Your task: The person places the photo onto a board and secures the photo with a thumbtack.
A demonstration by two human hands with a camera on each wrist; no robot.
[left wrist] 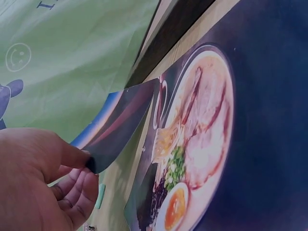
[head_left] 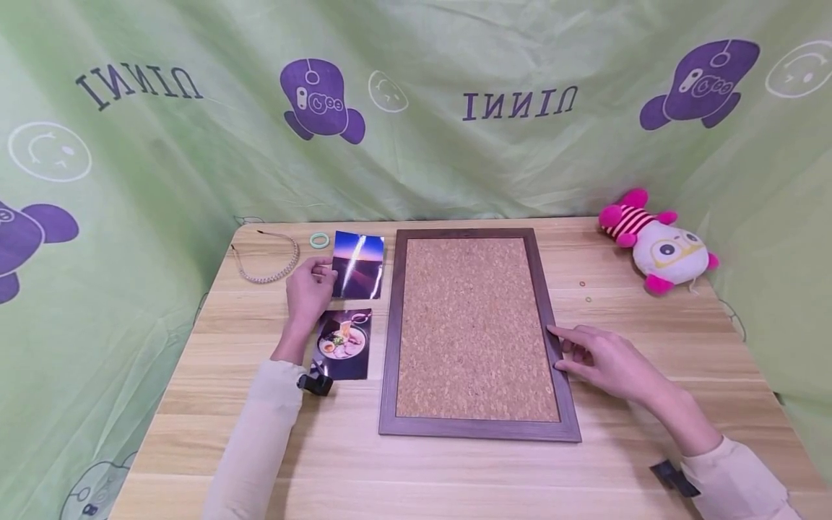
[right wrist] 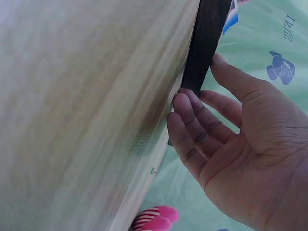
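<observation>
My left hand point(head_left: 310, 289) pinches the left edge of a glossy sunset photo point(head_left: 367, 269) between thumb and fingertips. In the left wrist view that photo point(left wrist: 115, 127) is bent upward where the fingers point(left wrist: 79, 197) grip it. Just below it on the table lies a photo of a ramen bowl point(head_left: 342, 344). Right of both photos is a cork board point(head_left: 477, 332) with a dark wooden frame. Fingertips of my right hand point(head_left: 607, 361) touch the frame's right side; in the right wrist view its fingers extend loosely along the dark frame point(right wrist: 204, 43).
A beaded headband point(head_left: 269, 278) and a mint-green ring point(head_left: 319, 240) lie at the back left of the wooden table point(head_left: 468, 480). A pink and white plush toy point(head_left: 669, 253) rests at the back right, near two tiny bands point(head_left: 582, 284). Green curtains point(head_left: 416, 173) surround the table.
</observation>
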